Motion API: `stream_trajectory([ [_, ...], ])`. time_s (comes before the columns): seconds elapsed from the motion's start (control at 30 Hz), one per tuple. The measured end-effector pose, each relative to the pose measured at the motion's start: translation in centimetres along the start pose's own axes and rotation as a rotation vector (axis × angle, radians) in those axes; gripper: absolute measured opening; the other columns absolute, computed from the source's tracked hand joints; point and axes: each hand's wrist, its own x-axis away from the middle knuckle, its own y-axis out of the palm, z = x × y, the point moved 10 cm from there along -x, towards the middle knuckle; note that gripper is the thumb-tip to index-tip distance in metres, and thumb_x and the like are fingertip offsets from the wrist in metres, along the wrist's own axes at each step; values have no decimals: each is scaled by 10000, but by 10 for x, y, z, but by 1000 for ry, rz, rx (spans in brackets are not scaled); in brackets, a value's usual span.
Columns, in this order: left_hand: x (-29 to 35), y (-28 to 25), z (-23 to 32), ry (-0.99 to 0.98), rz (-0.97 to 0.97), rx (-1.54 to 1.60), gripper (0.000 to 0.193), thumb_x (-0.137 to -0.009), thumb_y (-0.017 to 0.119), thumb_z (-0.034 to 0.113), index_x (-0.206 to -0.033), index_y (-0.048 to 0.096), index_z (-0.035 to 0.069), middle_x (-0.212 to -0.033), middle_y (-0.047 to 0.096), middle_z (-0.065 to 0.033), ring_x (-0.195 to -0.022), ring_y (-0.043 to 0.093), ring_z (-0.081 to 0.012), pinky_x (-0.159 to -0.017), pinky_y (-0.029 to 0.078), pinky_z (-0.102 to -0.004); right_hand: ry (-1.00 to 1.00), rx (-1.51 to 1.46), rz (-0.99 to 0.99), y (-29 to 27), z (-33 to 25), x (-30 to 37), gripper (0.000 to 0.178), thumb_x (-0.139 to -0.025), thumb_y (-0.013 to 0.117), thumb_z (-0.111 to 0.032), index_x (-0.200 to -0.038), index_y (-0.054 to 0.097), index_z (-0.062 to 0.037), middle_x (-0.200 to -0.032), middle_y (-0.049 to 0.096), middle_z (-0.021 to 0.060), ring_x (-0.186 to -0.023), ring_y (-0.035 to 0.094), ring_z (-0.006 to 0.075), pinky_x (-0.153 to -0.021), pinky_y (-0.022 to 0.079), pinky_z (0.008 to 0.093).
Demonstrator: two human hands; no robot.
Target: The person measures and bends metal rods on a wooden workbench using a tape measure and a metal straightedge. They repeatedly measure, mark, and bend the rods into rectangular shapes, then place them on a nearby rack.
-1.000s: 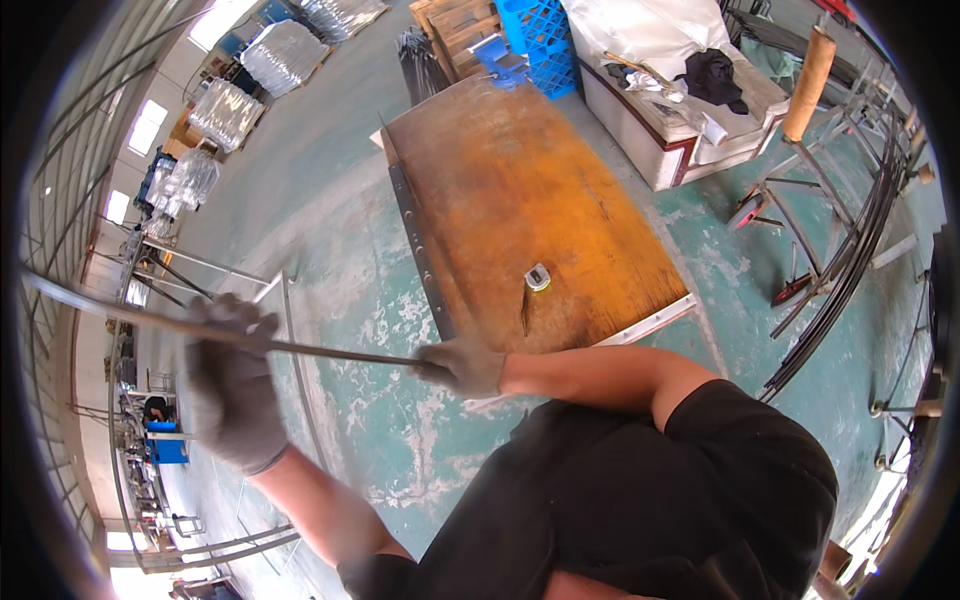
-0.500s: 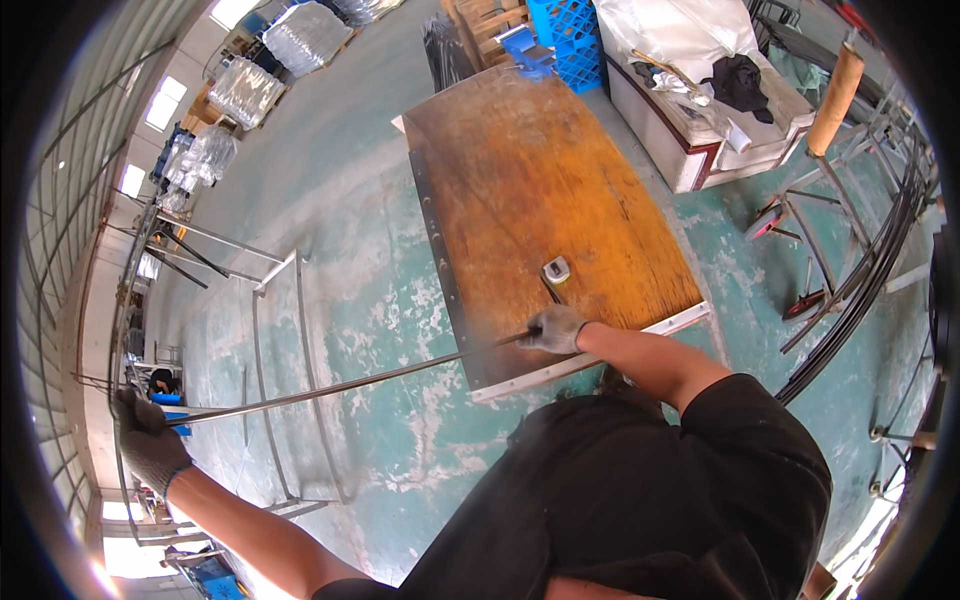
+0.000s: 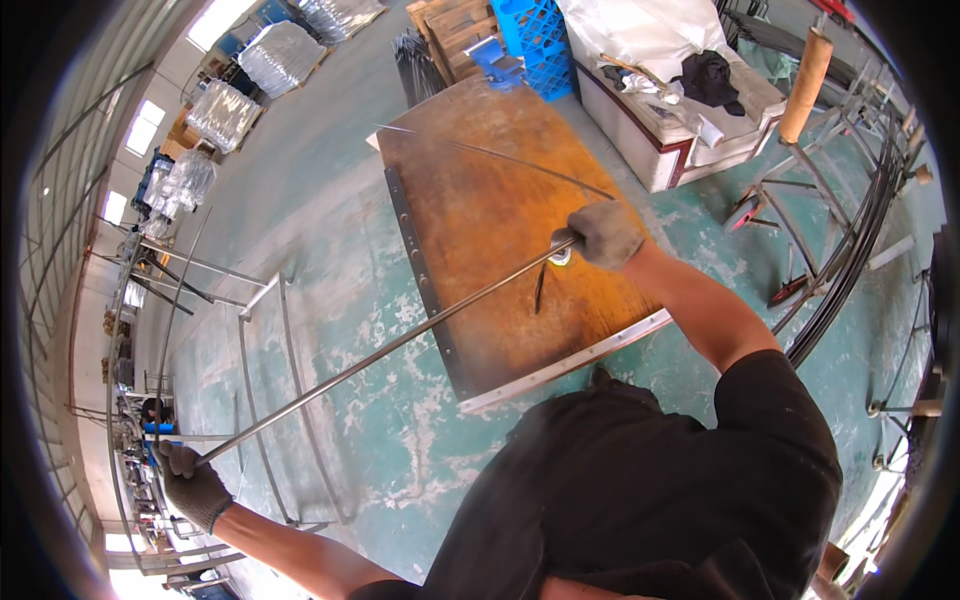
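Note:
A long thin metal rod [image 3: 390,345] slants across in front of me. My left hand [image 3: 196,487], in a grey knit glove, is closed round its lower left end. My right hand [image 3: 606,235], gloved too, grips the other end above the brown wooden tabletop [image 3: 500,210]. Partly hidden behind the right hand and rod lies a tape measure [image 3: 562,257], with a short dark strip [image 3: 540,290] beside it. Another thin rod [image 3: 520,161] runs from near my right hand toward the table's far left corner; whether it joins the held rod I cannot tell.
Metal strips edge the table. A low metal frame [image 3: 290,360] stands on the green floor at left. At right are a wheeled rack [image 3: 800,220] with dark rods [image 3: 850,250] and a cloth-strewn sofa [image 3: 640,135]. Blue crates [image 3: 540,45] and wrapped pallets [image 3: 225,112] stand farther off.
My right hand has risen up and rightward with its end of the rod, now over the tape measure. My left hand has shifted right and down. Another thin rod now shows across the table.

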Motion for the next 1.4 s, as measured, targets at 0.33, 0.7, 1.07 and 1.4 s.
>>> stream_trajectory([
  [0.33,44,-96,-80,-243,224,-193,175,-1135,537,126,-1093,614,-25,-752,453,7,-626,426,-95,-554,386,-211,913,-1008,58,-6,155,68,159,-950,700,-91,-1003,733,56,-1046,731,151,-893,758,261,-790,602,445],
  [0.7,155,-146,-198,-374,466,-274,77,-1018,569,1,-1061,625,33,-818,521,-1,-700,519,-116,-651,473,-250,1252,-278,-83,71,232,136,654,-1002,597,-615,-1014,816,1,-1122,786,232,-1078,751,403,-947,544,447],
  [1.07,240,-100,-435,-771,523,-477,165,-897,577,-60,-749,617,1,-747,554,-71,-672,606,-191,-537,477,-288,1290,10,188,-72,351,268,557,-1030,656,-567,-1073,827,-38,-972,801,199,-963,776,350,-886,558,437],
  [1.4,282,-116,-556,-965,645,-669,73,-939,651,33,-939,716,0,-856,738,-164,-670,737,-286,-495,603,-399,1364,156,133,-94,422,336,674,-1034,604,-650,-1050,821,-12,-978,790,217,-963,756,376,-882,541,462],
])
